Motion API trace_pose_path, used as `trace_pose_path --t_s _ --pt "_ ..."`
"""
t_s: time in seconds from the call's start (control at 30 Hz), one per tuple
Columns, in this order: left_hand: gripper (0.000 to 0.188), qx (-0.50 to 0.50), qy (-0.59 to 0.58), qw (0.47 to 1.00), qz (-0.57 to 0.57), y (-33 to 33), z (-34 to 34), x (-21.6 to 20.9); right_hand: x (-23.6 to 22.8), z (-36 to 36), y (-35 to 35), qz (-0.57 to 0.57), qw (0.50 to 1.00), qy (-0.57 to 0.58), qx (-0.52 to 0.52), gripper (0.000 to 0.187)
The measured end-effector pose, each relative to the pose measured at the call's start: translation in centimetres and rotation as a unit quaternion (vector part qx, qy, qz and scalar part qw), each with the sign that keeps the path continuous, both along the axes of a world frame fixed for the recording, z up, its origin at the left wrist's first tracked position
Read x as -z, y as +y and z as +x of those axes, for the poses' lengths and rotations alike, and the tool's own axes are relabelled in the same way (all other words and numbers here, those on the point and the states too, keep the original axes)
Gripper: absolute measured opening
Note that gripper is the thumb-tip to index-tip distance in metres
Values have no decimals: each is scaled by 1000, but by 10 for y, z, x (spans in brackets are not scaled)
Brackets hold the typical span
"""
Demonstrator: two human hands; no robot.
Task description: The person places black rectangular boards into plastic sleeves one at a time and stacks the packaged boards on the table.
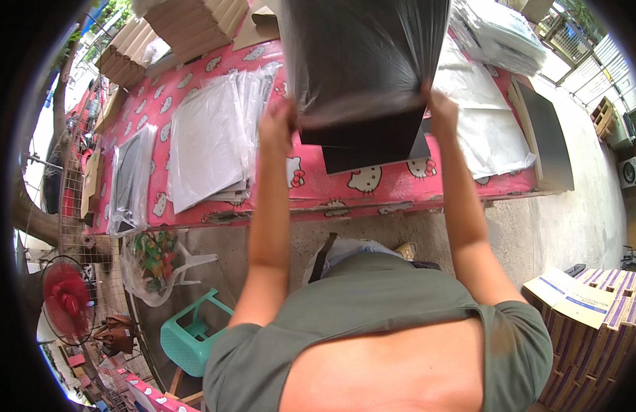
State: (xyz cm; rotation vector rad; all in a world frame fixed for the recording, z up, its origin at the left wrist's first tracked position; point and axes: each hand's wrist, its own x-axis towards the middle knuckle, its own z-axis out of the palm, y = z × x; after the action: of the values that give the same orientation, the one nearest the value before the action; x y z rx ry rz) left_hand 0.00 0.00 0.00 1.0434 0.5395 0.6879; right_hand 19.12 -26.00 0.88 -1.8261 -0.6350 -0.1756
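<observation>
A clear plastic bag point(362, 62) covers most of a flat black board point(383, 134), whose near end sticks out of the bag's mouth. My left hand point(279, 122) is closed on the left corner of the bag's opening, slightly blurred. At the right corner, my right hand point(439, 115) pinches the other side of the plastic. Directly below lies another dark board point(349, 162), its front edge showing near the table's front. Both arms reach forward over the table, and the far end of the bag runs out of view.
The table has a pink cartoon-print cover point(393, 185). White bagged sheets point(211, 137) and bagged dark boards point(131, 178) lie left; a white plastic stack point(500, 31) and black panel point(546, 130) stand right. A green stool point(194, 336), red fan point(67, 299) and stacked cartons point(593, 343) are nearby.
</observation>
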Motion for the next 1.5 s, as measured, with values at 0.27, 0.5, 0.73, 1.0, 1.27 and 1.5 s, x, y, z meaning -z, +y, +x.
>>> trace_pose_path --t_s 0.27,0.5,0.73,1.0,1.27,1.5 --pt "22 40 245 966 78 -50 -39 66 79 -40 -34 5 963 265 -42 22" --pt "68 -45 227 939 254 -42 -38 79 57 -70 -47 97 850 499 -137 11" --pt "61 100 190 973 83 -57 -45 57 45 -90 -76 168 885 432 -48 45" --pt "30 62 60 992 89 -81 -48 49 21 -85 -83 93 948 290 -97 32" --pt "16 -88 42 941 325 -20 5 69 32 -29 -32 159 958 168 -170 25" --pt "24 -99 231 866 432 -11 -20 104 90 -47 -37 -37 999 -22 -16 15"
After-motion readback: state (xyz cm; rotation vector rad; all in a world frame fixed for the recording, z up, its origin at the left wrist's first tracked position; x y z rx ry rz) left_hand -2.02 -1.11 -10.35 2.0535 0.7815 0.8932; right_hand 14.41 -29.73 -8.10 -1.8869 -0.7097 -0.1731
